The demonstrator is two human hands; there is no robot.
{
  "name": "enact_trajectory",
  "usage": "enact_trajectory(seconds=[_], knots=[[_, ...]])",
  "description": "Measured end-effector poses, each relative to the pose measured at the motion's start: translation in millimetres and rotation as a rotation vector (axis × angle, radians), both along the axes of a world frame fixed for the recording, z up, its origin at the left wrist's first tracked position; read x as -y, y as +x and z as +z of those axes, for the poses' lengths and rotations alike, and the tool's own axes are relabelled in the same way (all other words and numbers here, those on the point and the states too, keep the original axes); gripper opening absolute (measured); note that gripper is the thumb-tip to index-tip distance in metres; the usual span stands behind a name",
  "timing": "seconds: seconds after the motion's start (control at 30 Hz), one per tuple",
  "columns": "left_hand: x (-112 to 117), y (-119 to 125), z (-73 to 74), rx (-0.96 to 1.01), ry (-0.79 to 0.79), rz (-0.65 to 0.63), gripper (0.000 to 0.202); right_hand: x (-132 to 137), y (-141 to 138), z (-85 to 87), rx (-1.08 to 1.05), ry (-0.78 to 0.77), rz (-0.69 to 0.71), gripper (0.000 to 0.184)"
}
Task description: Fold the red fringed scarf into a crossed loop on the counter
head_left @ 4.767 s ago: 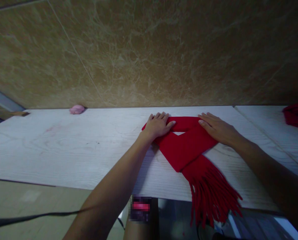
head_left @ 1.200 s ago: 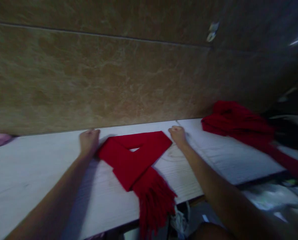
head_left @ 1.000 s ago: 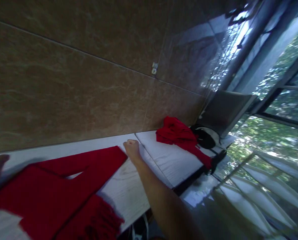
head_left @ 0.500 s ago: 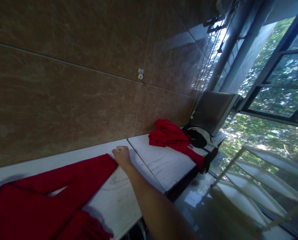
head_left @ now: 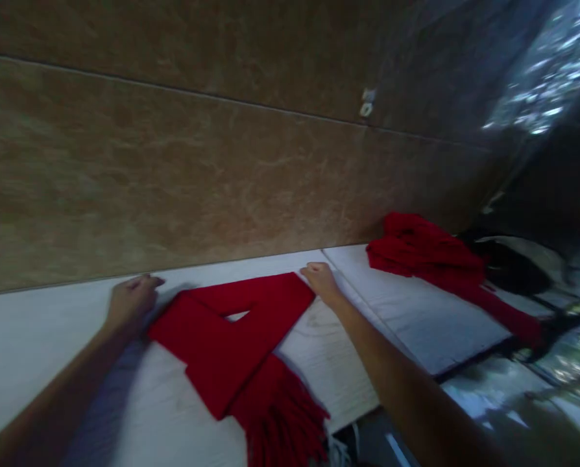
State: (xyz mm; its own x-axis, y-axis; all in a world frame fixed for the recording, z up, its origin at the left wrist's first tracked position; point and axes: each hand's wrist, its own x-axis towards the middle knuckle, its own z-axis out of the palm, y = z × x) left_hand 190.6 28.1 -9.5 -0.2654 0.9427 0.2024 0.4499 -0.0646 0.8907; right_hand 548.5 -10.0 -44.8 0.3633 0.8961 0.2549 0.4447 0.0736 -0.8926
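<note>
A red fringed scarf (head_left: 231, 337) lies folded in a triangle-like shape on the white wood-grain table (head_left: 51, 337), its fringe hanging over the near edge. My left hand (head_left: 132, 299) rests at the scarf's left corner, fingers curled down against the table. At the scarf's right corner my right hand (head_left: 322, 280) sits with its fingers bent, touching the cloth edge. The picture is blurred, so I cannot make out whether either hand pinches the fabric.
A brown marble-look wall (head_left: 222, 162) rises behind the table. A second white table (head_left: 416, 318) adjoins on the right and carries a heap of red cloth (head_left: 426, 253) and a dark bag (head_left: 514, 272). Floor lies below the near edge.
The view swung right to the window and back left. Earlier both hands lay flat on the scarf; now they sit curled at its two outer corners.
</note>
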Motion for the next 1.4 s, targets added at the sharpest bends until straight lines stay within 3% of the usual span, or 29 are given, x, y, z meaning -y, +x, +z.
enact_trajectory(seconds=[0.07, 0.13, 0.3, 0.5, 0.87, 0.97, 1.1, 1.23, 1.3, 1.4], knots=[[-7.1, -9.4, -6.8, 0.177, -0.046, -0.039, 0.032, -4.1, 2.8, -5.4, -0.013, 0.015, 0.039, 0.036], [-17.1, -12.2, -15.2, 0.189, -0.02, -0.044, 0.032, -6.9, 4.2, -9.6, -0.006, 0.041, 0.077, 0.04], [-26.7, -10.3, -27.3, -0.002, 0.106, -0.115, 0.036, -3.6, -2.6, -8.6, 0.059, 0.136, 0.089, 0.046], [-20.8, -12.7, -27.5, -0.19, 0.106, -0.178, 0.036, 1.9, -12.0, -2.8, 0.081, 0.25, 0.019, 0.048], [-12.7, -12.7, -18.9, -0.225, 0.079, -0.137, 0.038, 7.5, -11.7, -3.9, 0.028, 0.288, -0.021, 0.048], [-14.7, -11.5, -18.9, -0.255, 0.083, -0.152, 0.037, 8.9, -4.9, 9.4, -0.009, 0.302, -0.061, 0.05], [-17.5, -11.4, -21.1, -0.255, 0.103, -0.184, 0.038, 13.8, 2.1, 50.2, -0.069, 0.382, -0.102, 0.052], [-15.6, -8.5, -21.9, -0.265, 0.114, -0.221, 0.041, 20.8, -3.2, 86.7, 0.058, 0.416, -0.08, 0.052], [-13.9, -5.7, -21.0, -0.283, 0.113, -0.227, 0.042, 21.6, -6.5, 92.6, 0.13, 0.409, -0.063, 0.052], [-11.8, -1.6, -18.6, -0.341, 0.116, -0.265, 0.041, 16.8, -8.7, 85.0, 0.227, 0.345, -0.054, 0.05]])
